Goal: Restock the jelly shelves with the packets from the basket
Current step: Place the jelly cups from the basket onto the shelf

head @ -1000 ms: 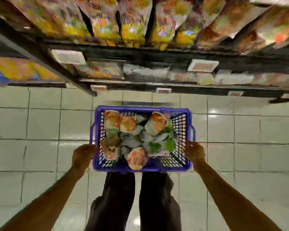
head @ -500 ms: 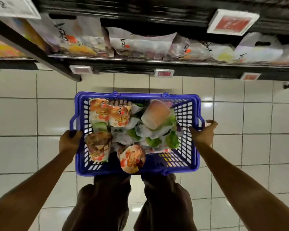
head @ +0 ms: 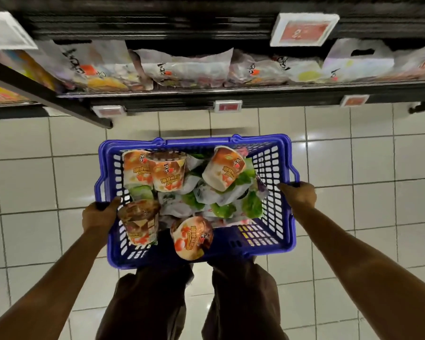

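White glossy floor tiles (head: 35,168) all round, dark shelf (head: 231,93) across the top, stocked with pale bags (head: 184,67) lying side by side along its edge. Below it, front and centre: blue basket (head: 277,217), plastic, slotted walls, thick rim, held up over the tiles in front of dark trousers (head: 145,303), near the shelf but apart from it. White and green packets (head: 221,202) heaped through the middle and right, bare basket bottom showing at the near right corner. Printed cups on top: a pair (head: 167,171) side by side at the far left corner, one (head: 225,168) tilted at the far right, a brown-topped one (head: 139,222) against the near left wall, one (head: 192,238) tipped toward the camera at the near edge. Now the left hand (head: 98,214): clamped on the left rim, fingers curled over the outside, thumb (head: 115,201) hooked inside, just beside the brown-topped cup. Over to the right hand (head: 298,195): wrapped round the right rim, knuckles up, fingertips tucked under and out of sight. Red price tags (head: 228,105) clipped to the shelf fronts, print too blurred to read.
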The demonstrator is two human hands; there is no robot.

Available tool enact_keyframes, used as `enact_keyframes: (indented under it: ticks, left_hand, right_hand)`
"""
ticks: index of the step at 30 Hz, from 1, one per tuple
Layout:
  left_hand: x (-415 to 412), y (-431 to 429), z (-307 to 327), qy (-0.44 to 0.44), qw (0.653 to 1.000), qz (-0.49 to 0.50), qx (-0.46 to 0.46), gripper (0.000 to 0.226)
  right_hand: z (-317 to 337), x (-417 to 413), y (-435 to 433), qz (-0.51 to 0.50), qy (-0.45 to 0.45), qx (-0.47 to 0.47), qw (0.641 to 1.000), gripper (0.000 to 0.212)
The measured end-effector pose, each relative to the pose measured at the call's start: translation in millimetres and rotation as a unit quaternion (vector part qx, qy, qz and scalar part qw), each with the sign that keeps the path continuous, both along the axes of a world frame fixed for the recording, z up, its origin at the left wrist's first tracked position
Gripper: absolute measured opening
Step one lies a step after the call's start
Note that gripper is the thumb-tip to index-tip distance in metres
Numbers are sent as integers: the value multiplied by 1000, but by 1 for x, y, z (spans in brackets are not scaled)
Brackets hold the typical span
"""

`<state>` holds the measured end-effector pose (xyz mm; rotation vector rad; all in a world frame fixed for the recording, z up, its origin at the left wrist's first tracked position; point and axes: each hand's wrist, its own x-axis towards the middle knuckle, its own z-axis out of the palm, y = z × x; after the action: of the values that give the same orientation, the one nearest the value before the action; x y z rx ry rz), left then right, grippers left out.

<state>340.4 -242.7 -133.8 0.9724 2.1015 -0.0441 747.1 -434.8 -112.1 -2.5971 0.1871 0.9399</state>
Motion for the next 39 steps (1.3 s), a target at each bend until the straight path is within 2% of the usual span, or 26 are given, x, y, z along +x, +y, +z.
enact_keyframes:
  ticks: [4, 12, 16, 20, 24, 28, 32, 35, 39]
  left_hand:
    - [0, -4, 63, 7, 999, -31, 22, 32]
    - [56, -19, 283, -18, 986, -150, 71, 31]
    - [109, -33, 385, -29, 962, -252, 105, 30]
    - [165, -65, 461, -43, 927, -348, 132, 36]
    - [236, -93, 501, -60, 889, -433, 139, 47]
    - [299, -129, 518, -48, 857, -492, 147, 37]
    - [354, -168, 522, -95, 841, -517, 129, 35]
    - [395, -189, 518, -122, 807, -565, 122, 32]
    - [464, -210, 508, -141, 790, -587, 108, 29]
  right_hand:
    - [68, 1, -26, -37, -18, 5, 999, 24]
    - [283, -19, -142, -174, -47, -7, 984, 28]
    - [372, -33, -210, -245, -64, -8, 967, 28]
    - [430, -43, -273, -308, -89, -1, 947, 28]
    - [463, -37, -329, -364, -104, 14, 925, 29]
    - [483, -33, -381, -423, -105, 25, 900, 29]
    - [499, -22, -421, -462, -116, 39, 878, 29]
    - [506, -8, -445, -491, -128, 51, 860, 25]
    - [506, 20, -467, -533, -126, 51, 835, 24]
